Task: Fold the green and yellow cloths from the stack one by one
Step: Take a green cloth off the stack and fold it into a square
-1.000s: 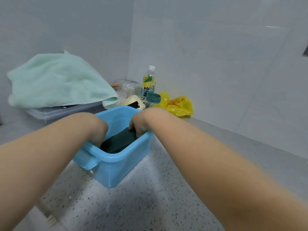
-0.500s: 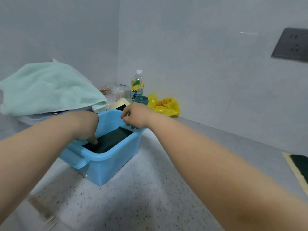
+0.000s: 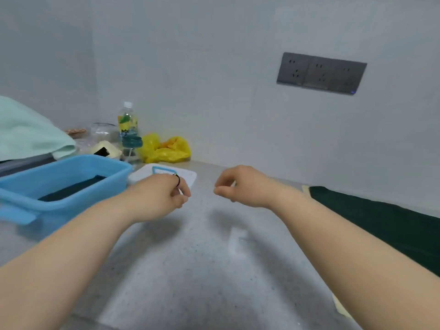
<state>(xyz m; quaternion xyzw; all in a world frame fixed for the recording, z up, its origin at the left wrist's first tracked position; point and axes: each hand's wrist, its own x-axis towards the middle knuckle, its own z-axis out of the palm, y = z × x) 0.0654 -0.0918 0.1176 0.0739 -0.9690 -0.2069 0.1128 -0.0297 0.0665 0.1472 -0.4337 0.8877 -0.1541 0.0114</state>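
**Empty hands between tub and stack: where the next pick could slip**

The grey speckled stone surface (image 3: 202, 270) is bare in front of the person. That is the likely folding spot, and it looks smooth enough for a cloth to slide while it is being creased.

The task's supply is the flat stack of dark green cloths with pale yellow backing (image 3: 381, 225). It lies at the right edge of the view, partly cut off by the frame and by the right forearm. Since the layers match in colour, a pinch at the edge could lift two at once or drag the whole pile askew.

The light blue plastic tub (image 3: 78, 215) sits at the left with one folded dark green cloth (image 3: 71, 189) inside. Its near handle juts out beside the left forearm, so a quick reach across could knock it.

The left hand (image 3: 164, 196) and right hand (image 3: 240, 186) hover apart above the surface. On each, the fingers are curled in with the thumb against the forefinger, and neither holds anything I can see.

The white plastic lid with a blue handle (image 3: 188, 176) lies just beyond the left hand. A cloth spread too far forward could catch on it.
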